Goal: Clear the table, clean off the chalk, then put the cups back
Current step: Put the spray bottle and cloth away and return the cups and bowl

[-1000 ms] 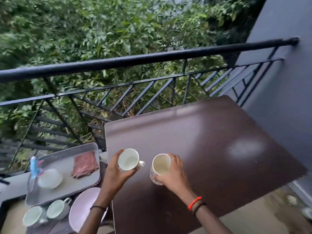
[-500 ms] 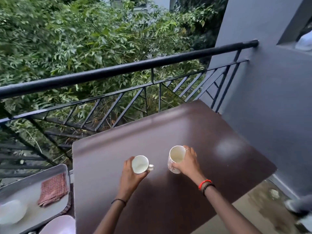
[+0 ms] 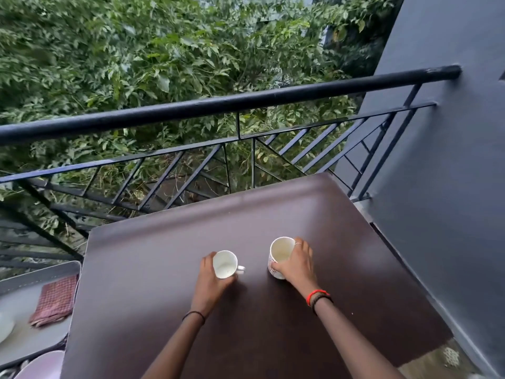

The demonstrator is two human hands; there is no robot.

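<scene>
Far left edge: grey metal tray [image 3: 41,272] beside the table, carrying a folded red checked cloth [image 3: 54,300]; a white dish [image 3: 5,325] is cut off by the frame edge. Below the tray, part of a pale pink plate [image 3: 43,365] shows.

Centre: dark brown table [image 3: 153,269], glossy, set against the black metal railing [image 3: 218,105], with green foliage [image 3: 164,50] beyond.

Left hand [image 3: 211,283] is wrapped around a plain white cup [image 3: 225,263], fingers on its left side and thumb under its near side. The cup's handle points right. Whether its base touches the tabletop cannot be told; it looks tilted toward the camera. A dark band sits on the left wrist.

Right hand [image 3: 296,265] grips a taller white patterned mug [image 3: 278,257] from its right side, a ring on one finger. The mug stands upright near the table's middle, apparently on the surface. A red bracelet [image 3: 317,295] and a dark one are on the right wrist.

The two vessels are near each other but apart, both empty inside.

Right: grey wall [image 3: 451,187] runs along the table's right side.
</scene>
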